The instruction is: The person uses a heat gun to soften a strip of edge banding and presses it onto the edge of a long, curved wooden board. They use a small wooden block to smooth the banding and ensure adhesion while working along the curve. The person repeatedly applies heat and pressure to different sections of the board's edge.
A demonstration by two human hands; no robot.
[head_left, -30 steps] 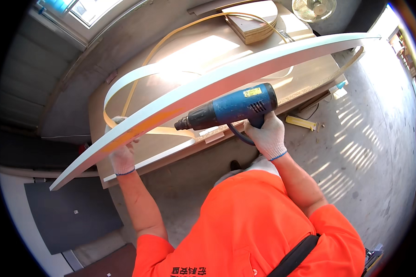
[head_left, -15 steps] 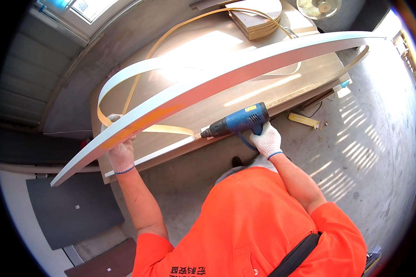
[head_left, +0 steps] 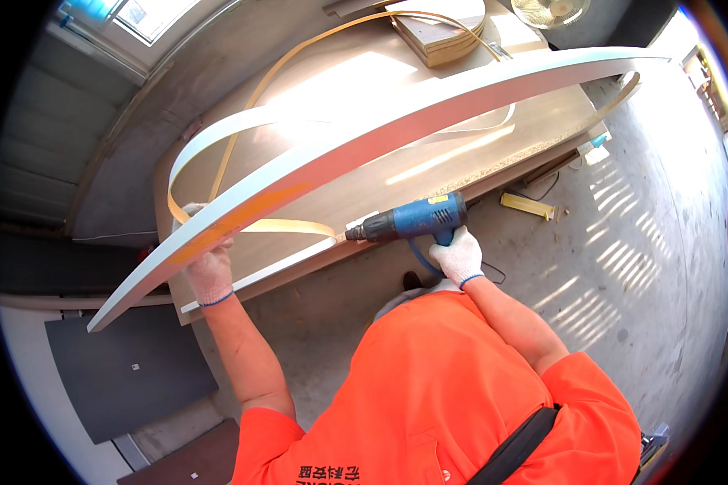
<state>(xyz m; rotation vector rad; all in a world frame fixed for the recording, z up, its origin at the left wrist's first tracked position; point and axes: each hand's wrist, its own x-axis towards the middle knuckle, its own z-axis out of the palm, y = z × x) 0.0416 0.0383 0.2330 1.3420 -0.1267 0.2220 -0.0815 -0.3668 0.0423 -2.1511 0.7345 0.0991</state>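
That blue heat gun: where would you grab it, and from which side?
By the pistol handle under the blue heat gun, coming from below and behind, as the gloved right hand does now. The body lies level with the nozzle aimed left at the workbench edge, so the handle hangs clear of it. The left hand steadies the long white panel.

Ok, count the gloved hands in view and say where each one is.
2. The left hand grips the long white board near its lower end. The right hand holds the blue heat gun by its handle, at the workbench edge. None seems hidden.
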